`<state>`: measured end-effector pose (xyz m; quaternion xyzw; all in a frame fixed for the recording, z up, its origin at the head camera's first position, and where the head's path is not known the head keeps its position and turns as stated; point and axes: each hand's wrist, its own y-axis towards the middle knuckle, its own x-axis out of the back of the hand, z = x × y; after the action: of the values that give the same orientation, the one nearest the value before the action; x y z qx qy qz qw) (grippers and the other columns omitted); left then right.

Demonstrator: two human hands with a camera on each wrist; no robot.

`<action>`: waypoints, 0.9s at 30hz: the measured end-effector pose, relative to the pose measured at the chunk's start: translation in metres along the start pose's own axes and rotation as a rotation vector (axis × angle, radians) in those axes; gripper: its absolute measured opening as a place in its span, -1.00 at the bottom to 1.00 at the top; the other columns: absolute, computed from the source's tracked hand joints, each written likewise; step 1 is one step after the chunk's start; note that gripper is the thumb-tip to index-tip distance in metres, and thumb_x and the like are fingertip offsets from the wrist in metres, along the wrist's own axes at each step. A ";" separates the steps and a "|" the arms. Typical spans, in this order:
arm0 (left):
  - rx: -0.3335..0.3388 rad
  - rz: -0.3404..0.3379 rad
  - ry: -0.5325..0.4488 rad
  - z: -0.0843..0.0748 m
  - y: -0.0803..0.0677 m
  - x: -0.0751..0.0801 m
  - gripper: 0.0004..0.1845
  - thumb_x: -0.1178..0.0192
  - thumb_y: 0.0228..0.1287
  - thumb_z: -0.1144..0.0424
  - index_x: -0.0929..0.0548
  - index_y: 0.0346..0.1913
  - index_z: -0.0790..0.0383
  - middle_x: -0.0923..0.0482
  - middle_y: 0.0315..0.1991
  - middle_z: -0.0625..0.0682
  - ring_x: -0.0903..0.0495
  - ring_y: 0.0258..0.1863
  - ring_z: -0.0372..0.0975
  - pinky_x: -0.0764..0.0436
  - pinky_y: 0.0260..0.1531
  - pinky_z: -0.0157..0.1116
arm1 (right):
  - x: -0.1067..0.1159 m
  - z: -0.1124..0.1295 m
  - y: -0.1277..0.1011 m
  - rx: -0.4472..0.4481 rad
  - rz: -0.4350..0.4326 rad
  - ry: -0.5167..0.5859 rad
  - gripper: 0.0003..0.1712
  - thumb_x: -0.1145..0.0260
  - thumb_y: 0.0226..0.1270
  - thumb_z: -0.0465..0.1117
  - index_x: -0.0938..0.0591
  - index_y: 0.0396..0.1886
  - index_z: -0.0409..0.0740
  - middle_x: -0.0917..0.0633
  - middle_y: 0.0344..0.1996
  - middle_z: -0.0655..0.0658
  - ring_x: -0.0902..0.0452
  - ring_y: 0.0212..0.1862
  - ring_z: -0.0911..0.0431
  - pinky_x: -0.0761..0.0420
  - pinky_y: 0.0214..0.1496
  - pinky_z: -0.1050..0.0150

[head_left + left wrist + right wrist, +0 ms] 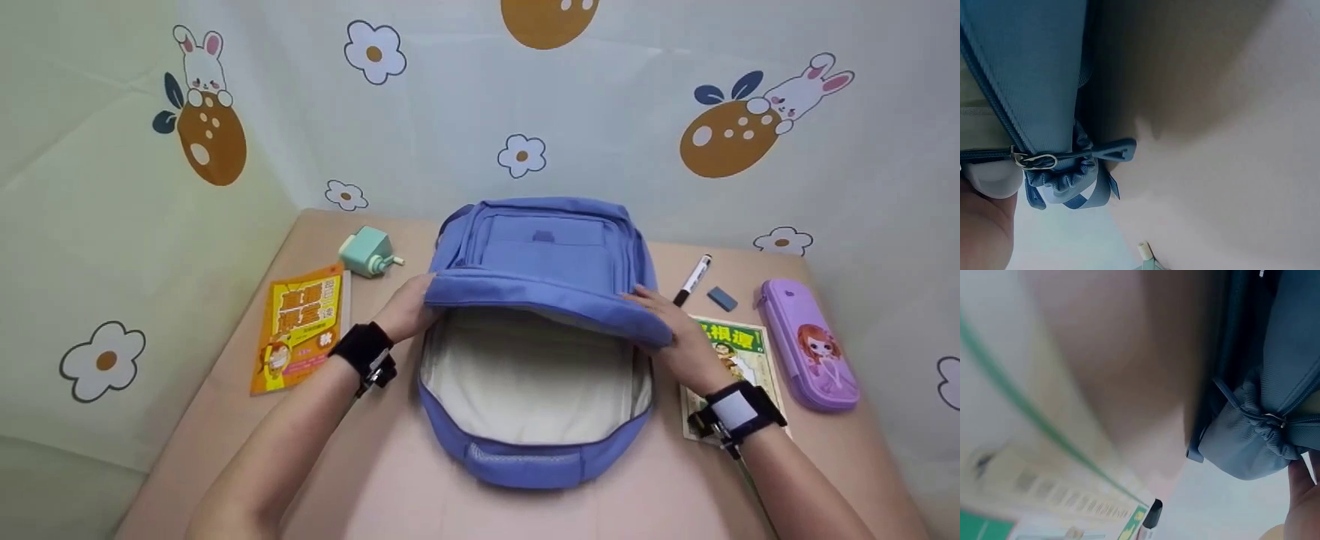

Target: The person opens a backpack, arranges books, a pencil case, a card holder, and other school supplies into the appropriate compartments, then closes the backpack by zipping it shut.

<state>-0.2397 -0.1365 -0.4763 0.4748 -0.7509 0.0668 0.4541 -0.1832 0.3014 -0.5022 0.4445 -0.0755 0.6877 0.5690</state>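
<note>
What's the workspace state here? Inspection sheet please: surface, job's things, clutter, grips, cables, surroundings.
Surface: pinkish-beige table, backpack at its middle.
Job's things: blue backpack lies flat, main compartment unzipped, pale lining showing, nothing seen inside.
Clutter: orange book and green sharpener on the left; marker, eraser, green book, purple pencil case on the right.
Grips: left hand and right hand each hold the flap's edge.
Cables: a thin lead at the right wrist band.
Surroundings: cloth backdrop printed with rabbits and flowers.
</note>
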 end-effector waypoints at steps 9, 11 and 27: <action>0.212 0.031 -0.203 -0.001 0.004 0.003 -0.52 -0.16 0.54 0.13 -0.54 0.33 0.38 -0.57 0.24 0.28 -0.54 0.25 0.05 -0.44 0.32 -0.04 | 0.006 0.009 0.022 -0.437 -0.008 0.120 -0.44 -0.34 0.43 0.15 -0.71 0.00 -0.30 -0.77 -0.18 -0.28 -0.68 -0.11 -0.11 -0.58 0.03 0.00; 0.269 0.048 -0.237 -0.002 0.004 0.004 -0.41 -0.15 0.54 0.01 -0.46 0.42 0.33 -0.52 0.31 0.25 -0.51 0.29 0.01 -0.42 0.33 -0.06 | 0.008 0.010 0.027 -0.458 0.011 0.120 -0.41 -0.30 0.44 0.20 -0.71 -0.05 -0.30 -0.76 -0.27 -0.25 -0.64 -0.18 -0.09 -0.57 -0.04 0.04; 0.513 0.170 -0.482 -0.008 0.012 0.011 -0.14 -0.14 0.40 -0.28 -0.26 0.57 0.15 -0.41 0.41 0.10 -0.42 0.33 -0.12 -0.33 0.38 -0.08 | 0.016 0.007 0.042 -0.588 0.192 0.206 -0.10 -0.19 0.42 0.38 -0.50 0.28 -0.37 -0.59 0.13 -0.37 -0.50 0.09 -0.15 -0.52 0.09 0.00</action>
<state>-0.2459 -0.1332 -0.4594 0.5113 -0.8320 0.1768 0.1228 -0.2148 0.2942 -0.4699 0.1800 -0.2542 0.7285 0.6101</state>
